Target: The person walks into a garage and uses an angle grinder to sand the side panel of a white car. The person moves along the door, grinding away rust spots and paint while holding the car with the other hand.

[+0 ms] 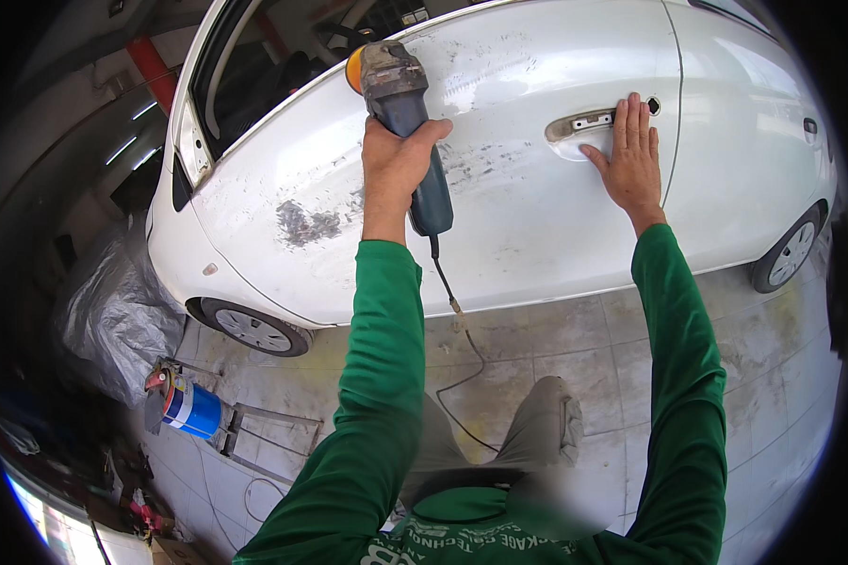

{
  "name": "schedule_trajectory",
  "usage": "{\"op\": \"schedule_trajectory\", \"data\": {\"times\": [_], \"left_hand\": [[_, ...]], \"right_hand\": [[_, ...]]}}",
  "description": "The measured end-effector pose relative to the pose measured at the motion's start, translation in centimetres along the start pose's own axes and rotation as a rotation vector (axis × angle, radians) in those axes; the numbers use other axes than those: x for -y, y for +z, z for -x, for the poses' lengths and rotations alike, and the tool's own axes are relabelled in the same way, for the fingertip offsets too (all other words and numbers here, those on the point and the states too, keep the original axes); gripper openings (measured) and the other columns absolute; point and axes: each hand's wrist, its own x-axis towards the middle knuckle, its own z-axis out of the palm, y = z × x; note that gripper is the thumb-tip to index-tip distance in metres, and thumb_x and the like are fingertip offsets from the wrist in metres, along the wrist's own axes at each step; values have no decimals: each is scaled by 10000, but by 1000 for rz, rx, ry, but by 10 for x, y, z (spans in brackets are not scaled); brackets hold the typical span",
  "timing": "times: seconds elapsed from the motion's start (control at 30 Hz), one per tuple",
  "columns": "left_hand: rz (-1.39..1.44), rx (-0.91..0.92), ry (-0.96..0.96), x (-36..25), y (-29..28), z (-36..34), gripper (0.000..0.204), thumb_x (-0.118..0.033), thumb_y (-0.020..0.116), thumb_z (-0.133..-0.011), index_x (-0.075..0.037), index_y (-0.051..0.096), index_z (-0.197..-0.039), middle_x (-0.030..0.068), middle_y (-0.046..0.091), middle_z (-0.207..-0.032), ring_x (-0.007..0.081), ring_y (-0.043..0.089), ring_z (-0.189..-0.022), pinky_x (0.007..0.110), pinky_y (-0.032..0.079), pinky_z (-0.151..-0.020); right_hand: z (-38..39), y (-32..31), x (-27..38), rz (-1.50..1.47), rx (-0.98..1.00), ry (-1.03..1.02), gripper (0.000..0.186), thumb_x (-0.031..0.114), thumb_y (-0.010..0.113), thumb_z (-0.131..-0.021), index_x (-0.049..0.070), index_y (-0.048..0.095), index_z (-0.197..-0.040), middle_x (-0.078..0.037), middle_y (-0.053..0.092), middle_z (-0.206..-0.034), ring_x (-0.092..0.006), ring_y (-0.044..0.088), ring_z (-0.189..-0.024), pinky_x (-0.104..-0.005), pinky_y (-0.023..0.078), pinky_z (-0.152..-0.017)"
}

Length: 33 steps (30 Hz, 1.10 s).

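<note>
My left hand (394,169) is wrapped round the dark body of a corded angle grinder (401,99). The tool's worn head points up, and an orange disc (353,70) shows at its left side, close to the white car door (509,217); whether it touches is unclear. Dark scuffs and a grey bare patch (306,224) mark the paint. Flat on the door lies my right hand (636,155), fingers stretched, thumb apart, holding nothing. It rests beside the handle recess (570,129), where a metal bracket shows, and a dark round hole (653,105).
From the grinder a thin cord (471,344) drops to the tiled floor (589,377) and runs between my legs. At lower left a blue and white bucket (194,409) stands by a metal frame (269,438). Crumpled plastic sheeting (122,311) lies near the front wheel (252,330).
</note>
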Motion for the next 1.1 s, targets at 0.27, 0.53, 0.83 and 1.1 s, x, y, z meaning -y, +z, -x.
{"op": "schedule_trajectory", "data": {"times": [0.27,0.53,0.83,1.1], "left_hand": [[-15,322,-2,-47,7,-4,668,-272,926,-794,44,582,-1272,154,702,-932,265,761,-715,415,648,-645],[-84,144,1,-41,-9,-16,716,-260,912,-797,65,526,-1305,188,676,-959,278,752,-696,430,655,-632],[-141,76,80,-47,23,-6,725,-237,927,-791,53,514,-1311,152,682,-910,253,734,-674,396,649,-612],[-194,378,205,-49,92,4,682,-277,947,-759,48,581,-1234,154,705,-959,244,748,-725,411,635,-661]], "right_hand": [[7,-1,-8,2,-40,-19,1000,702,597,-1019,151,220,-1763,-38,197,-1840,-267,169,-1696,-578,197,-1351],[12,22,-18,-46,-157,-17,991,780,504,-1022,205,208,-1773,20,166,-1849,-216,81,-1710,-546,80,-1371],[10,23,-18,-110,-231,-10,952,727,575,-1010,205,291,-1755,43,233,-1833,-210,141,-1702,-496,60,-1371],[12,26,-23,-103,-224,-26,957,725,592,-998,208,305,-1751,42,247,-1829,-203,142,-1701,-485,74,-1373]]}}
